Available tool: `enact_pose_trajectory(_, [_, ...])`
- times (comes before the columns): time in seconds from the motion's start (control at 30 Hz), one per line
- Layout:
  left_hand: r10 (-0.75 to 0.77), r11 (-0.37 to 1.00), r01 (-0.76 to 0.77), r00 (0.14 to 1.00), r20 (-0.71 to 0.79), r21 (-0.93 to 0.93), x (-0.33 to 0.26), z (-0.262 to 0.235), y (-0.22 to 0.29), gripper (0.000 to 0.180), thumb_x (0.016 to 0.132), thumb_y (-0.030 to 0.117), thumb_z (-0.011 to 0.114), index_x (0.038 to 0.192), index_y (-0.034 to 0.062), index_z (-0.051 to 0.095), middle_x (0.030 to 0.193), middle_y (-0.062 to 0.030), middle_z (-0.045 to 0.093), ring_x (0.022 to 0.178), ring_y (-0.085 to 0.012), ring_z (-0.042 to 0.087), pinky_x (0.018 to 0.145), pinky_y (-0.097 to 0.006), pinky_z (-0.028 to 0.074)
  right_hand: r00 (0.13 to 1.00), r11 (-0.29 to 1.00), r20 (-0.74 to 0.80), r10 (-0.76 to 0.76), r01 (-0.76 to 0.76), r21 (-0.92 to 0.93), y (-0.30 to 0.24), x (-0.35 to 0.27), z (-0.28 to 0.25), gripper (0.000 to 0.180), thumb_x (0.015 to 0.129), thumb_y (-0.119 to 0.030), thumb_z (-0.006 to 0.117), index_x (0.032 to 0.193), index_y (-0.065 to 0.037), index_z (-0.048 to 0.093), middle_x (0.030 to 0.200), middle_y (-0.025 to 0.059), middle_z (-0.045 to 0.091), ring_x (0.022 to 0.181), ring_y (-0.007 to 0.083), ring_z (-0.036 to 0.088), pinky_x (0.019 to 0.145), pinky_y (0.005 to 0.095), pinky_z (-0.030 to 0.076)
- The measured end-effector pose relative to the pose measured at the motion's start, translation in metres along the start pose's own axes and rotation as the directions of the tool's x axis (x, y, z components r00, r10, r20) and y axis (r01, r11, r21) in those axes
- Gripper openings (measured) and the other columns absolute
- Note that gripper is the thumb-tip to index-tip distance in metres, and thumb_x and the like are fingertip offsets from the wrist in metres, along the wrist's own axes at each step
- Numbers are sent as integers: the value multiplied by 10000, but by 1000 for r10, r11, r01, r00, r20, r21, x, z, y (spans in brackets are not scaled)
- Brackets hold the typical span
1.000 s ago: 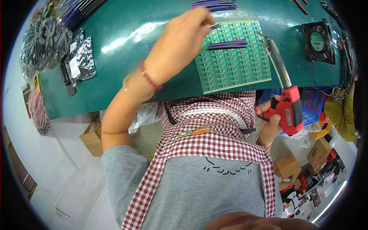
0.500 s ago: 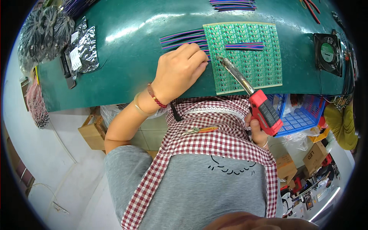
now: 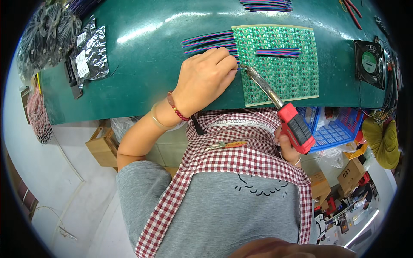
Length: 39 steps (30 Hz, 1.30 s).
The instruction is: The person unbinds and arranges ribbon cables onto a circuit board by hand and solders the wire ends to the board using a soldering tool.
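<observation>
At the left edge of a green circuit board panel (image 3: 282, 79), my left hand (image 3: 208, 77) is closed in a pinch on a coloured ribbon wire (image 3: 238, 65), mostly hidden by the fingers. More ribbon wires (image 3: 206, 41) in black, blue and pink stretch left from that edge. My right hand (image 3: 289, 148) grips the red and black handle of a soldering iron (image 3: 271, 92). Its metal barrel slants up and left across the panel, and the tip is close to my left fingertips. A short bundle of ribbon wires (image 3: 278, 53) lies on top of the panel.
Another wire bundle (image 3: 266, 5) is at the far side of the green table (image 3: 150, 64). A black fan (image 3: 370, 64) stands at the right, with red-handled pliers (image 3: 353, 15) beyond it. Plastic bags (image 3: 92, 53) lie at the left. Below the table edge is a blue basket (image 3: 335, 135).
The soldering iron's tip has moved slightly left over the panel, nearer to my left fingertips. My left hand keeps its pinch at the panel's edge.
</observation>
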<state>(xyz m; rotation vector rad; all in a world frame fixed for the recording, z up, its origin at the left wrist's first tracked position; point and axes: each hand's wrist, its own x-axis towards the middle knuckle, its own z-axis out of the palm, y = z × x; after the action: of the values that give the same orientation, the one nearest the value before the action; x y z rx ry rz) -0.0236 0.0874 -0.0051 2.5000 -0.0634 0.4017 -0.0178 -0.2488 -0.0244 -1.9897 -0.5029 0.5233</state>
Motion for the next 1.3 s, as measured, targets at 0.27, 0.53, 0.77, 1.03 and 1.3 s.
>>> enact_pose_trajectory(0.27, [-17, 999, 17, 1000, 11, -27, 1, -1, 2, 106, 782, 60, 746, 828, 78, 652, 805, -48, 621, 738, -243, 652, 614, -351, 531, 999, 990, -39, -10, 16, 141, 2, -7, -2, 293, 872, -277, 730, 961, 1, 715, 793, 102, 640, 648, 243, 630, 564, 340, 466])
enact_pose_trajectory(0.53, [-26, 999, 27, 1000, 8, -43, 1, -1, 2, 110, 782, 57, 743, 830, 68, 645, 812, -55, 618, 729, -251, 646, 618, -359, 530, 1000, 997, 15, 11, -12, 82, -2, -5, -3, 318, 881, -314, 730, 952, -5, 713, 780, 98, 637, 640, 236, 620, 562, 335, 464])
enact_pose_trajectory(0.77, [-31, 999, 32, 999, 34, -29, 2, -3, 3, 97, 793, 65, 736, 840, 72, 652, 816, -55, 619, 730, -252, 649, 614, -365, 527, 1000, 982, -3, 29, -28, 188, -7, -7, -5, 307, 888, -299, 733, 937, 3, 705, 782, 103, 644, 640, 235, 613, 564, 341, 458])
enact_pose_trajectory(1.03, [-37, 999, 39, 998, 48, -34, 4, -5, 3, 85, 804, 75, 731, 844, 76, 657, 819, -53, 629, 736, -257, 653, 620, -370, 530, 999, 995, 29, 31, -34, 93, 2, -11, -4, 293, 892, -285, 728, 932, 4, 704, 796, 106, 650, 637, 238, 605, 565, 370, 447])
enact_pose_trajectory(1.3, [-38, 999, 39, 997, 69, -20, 5, -6, 2, 76, 804, 78, 726, 840, 74, 659, 826, -53, 641, 749, -259, 663, 629, -376, 534, 998, 983, 27, 49, -53, 178, 1, -11, -6, 216, 845, -200, 739, 934, -5, 707, 794, 121, 631, 630, 281, 602, 561, 370, 445])
